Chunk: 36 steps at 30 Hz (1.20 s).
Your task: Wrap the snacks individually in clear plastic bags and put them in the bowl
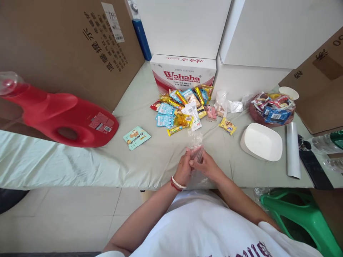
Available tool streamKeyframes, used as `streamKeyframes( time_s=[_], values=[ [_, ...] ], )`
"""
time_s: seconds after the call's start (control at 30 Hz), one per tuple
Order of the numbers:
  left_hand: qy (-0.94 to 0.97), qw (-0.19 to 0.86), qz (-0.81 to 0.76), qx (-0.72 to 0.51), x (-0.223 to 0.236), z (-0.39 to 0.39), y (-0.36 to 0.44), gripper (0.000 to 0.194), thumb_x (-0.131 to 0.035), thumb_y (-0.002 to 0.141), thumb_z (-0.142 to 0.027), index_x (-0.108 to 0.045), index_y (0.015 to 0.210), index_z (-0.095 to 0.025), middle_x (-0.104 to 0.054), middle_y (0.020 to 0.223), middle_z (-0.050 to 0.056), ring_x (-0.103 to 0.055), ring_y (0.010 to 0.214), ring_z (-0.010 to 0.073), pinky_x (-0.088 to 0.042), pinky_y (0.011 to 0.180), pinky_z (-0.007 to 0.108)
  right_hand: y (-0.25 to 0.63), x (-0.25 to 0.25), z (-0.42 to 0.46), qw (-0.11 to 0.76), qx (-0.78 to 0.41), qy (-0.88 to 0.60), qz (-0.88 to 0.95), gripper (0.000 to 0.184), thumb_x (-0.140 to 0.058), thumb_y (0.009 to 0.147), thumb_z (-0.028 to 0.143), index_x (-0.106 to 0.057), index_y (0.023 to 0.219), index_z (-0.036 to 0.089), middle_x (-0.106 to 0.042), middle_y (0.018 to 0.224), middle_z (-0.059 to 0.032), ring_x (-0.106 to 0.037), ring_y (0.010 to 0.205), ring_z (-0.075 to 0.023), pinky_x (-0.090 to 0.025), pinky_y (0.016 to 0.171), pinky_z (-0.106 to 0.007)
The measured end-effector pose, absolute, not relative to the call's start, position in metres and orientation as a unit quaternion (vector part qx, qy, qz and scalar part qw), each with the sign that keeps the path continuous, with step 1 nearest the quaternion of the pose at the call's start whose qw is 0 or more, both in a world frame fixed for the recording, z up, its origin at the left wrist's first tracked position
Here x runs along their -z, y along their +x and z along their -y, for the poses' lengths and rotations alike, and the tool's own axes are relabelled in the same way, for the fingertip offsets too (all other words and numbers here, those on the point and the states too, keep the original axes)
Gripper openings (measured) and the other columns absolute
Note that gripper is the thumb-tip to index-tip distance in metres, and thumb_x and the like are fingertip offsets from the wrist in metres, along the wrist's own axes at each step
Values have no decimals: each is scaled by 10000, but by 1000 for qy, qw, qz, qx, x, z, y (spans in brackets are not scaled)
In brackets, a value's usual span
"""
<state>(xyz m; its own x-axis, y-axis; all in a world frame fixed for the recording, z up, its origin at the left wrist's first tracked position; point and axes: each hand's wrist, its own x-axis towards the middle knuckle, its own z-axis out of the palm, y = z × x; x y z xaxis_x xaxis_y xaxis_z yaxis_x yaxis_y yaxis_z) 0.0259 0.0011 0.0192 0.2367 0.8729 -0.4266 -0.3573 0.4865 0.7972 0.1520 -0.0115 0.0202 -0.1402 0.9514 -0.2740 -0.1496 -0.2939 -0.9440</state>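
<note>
Near the table's front edge, my left hand (184,167) and my right hand (207,165) meet around a clear plastic bag (196,138). Both hands are closed on it, fingers curled in. Something pinkish shows through the film between the fingers; I cannot make out what it is. More of the film hangs below the hands. Just beyond lies a pile of wrapped snacks (174,103), with blue, yellow and red packets and a white sachet (193,115) on top. A single yellow snack packet (227,126) lies apart to the right.
A light green packet (137,137) and a big red jug (66,117) are on the left. A Wahaba-style white and red carton, marked Wahaha (184,73), stands behind. On the right are a filled snack bowl (272,109), a white container (262,141) and a roll (293,150).
</note>
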Motion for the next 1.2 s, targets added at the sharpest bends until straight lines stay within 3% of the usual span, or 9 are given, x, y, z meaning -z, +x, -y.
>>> streamKeyframes(
  time_s=[0.1,0.23,0.4,0.5,0.6,0.73,0.93,1.07,1.2],
  values=[
    [264,759,-424,-416,-22,0,16,840,-579,780,-839,-693,1244,-148,-290,542,-92,-165,464,59,-130,422,207,150,-15,5,430,-684,-458,372,403,-836,740,520,-707,969,214,-700,845,-14,-616,777,-174,-480,712,-301],
    [222,774,-408,-430,-24,-6,-10,819,-613,809,-784,-602,1370,-188,-287,562,-110,-108,445,49,-107,405,181,179,-9,-1,457,-667,-512,289,380,-932,612,417,-713,836,203,-618,683,31,-505,600,-115,-395,573,-252],
    [192,774,-398,-453,-22,-15,-26,790,-628,816,-762,-573,1391,-223,-311,550,-112,-128,417,49,-137,386,167,223,-9,-9,523,-651,-513,200,394,-948,589,325,-714,891,225,-617,729,31,-482,593,-107,-386,539,-244],
    [188,770,-395,-465,-21,-20,-22,780,-618,818,-768,-565,1394,-246,-375,557,-105,-151,402,46,-155,378,168,230,-11,-10,562,-645,-491,161,426,-908,656,457,-714,984,268,-680,829,11,-492,600,-114,-377,515,-242],
    [196,759,-398,-477,-21,-23,-18,800,-620,809,-776,-552,1410,-252,-489,603,-78,-190,402,41,-155,378,170,223,-14,-6,486,-718,-465,179,582,-866,686,583,-699,1158,286,-740,953,-36,-499,594,-112,-362,503,-235],
    [226,741,-418,-474,-21,-26,-25,838,-587,811,-802,-522,1456,-270,-674,796,-1,-196,401,29,-128,368,201,225,-22,-2,341,-765,-475,268,587,-949,620,354,-729,1147,221,-717,794,-13,-430,523,-69,-220,461,-210],
    [267,699,-518,-415,-8,-38,-47,762,-550,866,-755,-468,1487,-321,-698,952,32,-286,414,35,-198,395,204,260,-30,-24,390,-663,-552,322,471,-942,586,337,-741,985,184,-571,656,60,-348,496,-47,-189,443,-214],
    [417,409,-696,-417,2,-42,-47,772,-662,857,-562,-435,1486,-178,-656,1099,115,-569,704,158,-509,668,326,256,-20,-43,409,-578,-620,337,517,-923,554,384,-686,969,185,-554,661,74,-357,486,-52,-207,431,-213],
    [658,40,-634,-403,4,-28,-37,574,-652,892,-369,-536,1415,-163,-583,1351,195,-525,1288,329,-371,1129,532,239,-8,-49,392,-557,-640,356,549,-868,584,450,-634,1005,188,-549,674,81,-379,489,-66,-262,446,-229]
  ],
)
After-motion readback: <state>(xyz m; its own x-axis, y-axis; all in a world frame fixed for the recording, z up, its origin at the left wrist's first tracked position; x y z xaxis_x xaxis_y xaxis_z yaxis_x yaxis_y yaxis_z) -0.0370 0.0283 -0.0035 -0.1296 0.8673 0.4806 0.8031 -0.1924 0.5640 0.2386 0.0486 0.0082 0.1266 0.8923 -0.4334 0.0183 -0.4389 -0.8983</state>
